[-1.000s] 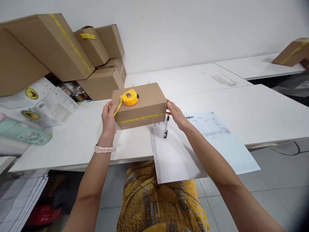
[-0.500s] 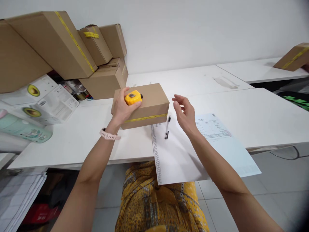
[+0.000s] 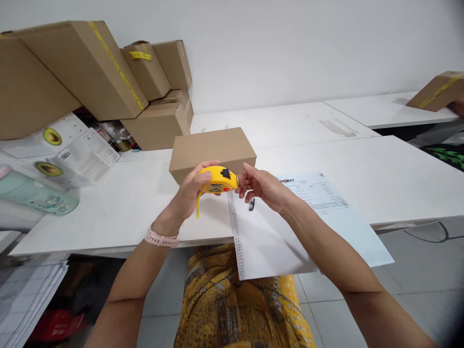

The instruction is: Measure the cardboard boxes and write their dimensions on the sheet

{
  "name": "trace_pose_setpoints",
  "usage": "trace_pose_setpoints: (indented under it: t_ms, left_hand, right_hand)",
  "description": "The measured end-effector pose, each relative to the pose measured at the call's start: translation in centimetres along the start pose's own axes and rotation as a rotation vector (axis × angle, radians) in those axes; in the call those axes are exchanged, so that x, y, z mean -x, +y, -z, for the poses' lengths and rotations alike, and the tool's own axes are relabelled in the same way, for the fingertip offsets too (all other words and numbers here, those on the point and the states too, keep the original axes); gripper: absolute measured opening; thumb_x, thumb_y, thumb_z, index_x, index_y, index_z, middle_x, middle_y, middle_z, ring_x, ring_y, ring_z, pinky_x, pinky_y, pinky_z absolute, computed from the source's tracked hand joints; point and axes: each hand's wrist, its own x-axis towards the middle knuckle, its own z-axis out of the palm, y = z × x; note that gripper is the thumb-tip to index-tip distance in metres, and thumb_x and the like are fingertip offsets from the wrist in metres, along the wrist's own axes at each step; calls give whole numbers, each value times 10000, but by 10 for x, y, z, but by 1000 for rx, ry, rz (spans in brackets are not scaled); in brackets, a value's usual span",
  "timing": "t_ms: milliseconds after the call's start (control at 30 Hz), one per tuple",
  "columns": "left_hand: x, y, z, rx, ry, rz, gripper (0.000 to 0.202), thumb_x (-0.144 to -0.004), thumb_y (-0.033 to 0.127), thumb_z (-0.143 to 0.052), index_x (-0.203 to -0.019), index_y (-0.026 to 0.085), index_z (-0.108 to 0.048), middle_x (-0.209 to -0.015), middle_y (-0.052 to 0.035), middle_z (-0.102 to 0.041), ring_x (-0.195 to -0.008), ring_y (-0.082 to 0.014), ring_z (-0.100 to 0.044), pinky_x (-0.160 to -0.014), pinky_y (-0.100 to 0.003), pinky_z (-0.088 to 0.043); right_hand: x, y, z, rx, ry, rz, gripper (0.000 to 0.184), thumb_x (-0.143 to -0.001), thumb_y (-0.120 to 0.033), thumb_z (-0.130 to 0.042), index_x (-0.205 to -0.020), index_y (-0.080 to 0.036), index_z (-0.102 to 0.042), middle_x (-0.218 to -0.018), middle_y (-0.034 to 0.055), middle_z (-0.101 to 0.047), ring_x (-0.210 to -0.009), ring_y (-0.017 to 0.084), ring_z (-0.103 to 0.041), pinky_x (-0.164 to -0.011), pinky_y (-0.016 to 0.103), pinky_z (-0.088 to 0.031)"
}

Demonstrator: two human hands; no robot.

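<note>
Clasping with the left hand [image 3: 190, 193], thumb [image 3: 204, 177] extended! Holding the right hand [image 3: 266, 190] just opposite, with bent fingers [image 3: 249, 195], both arms [image 3: 326, 251] angled forward!

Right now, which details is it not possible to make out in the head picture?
All in the head view:
- Pen: only part shows; the right hand hides the rest.
- Nearest box: its front is partly hidden by the tape measure and both hands.
- Printed sheet: fine print too small to read.
- Far-right box: cut off by the right edge.
</note>
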Motion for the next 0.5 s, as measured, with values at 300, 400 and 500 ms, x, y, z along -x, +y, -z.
trace_pose_setpoints:
  t_ms: [300,400,500]
  left_hand:
    - [-35,45,101,-8,323,-127,297,-777,383,-703,-1004,192,-719,-1040,-84,-731,-974,-283,-680,-693,-334,-592]
    - [-48,47,141,22,416,-55,262,-847,394,-672,-1010,189,-693,-1008,-69,-722,-883,-246,-678,-772,-373,-601]
    - [-55,41,166,36,439,20,274,-909,393,-624,-1058,167,-668,-998,-62,-722,-862,-233,-678,-870,-454,-588]
  right_hand:
    - [-52,-50,67,122,297,275,458,-858,-659,-641,-737,-234,-519,-668,9,-568,-681,165,-584,-598,298,-468]
    - [-78,-48,90,141,276,237,403,-878,-579,-665,-742,-222,-537,-695,6,-562,-642,142,-521,-611,297,-452]
    - [-96,-38,101,164,243,178,344,-909,-487,-657,-735,-206,-564,-716,5,-547,-630,125,-471,-611,285,-425]
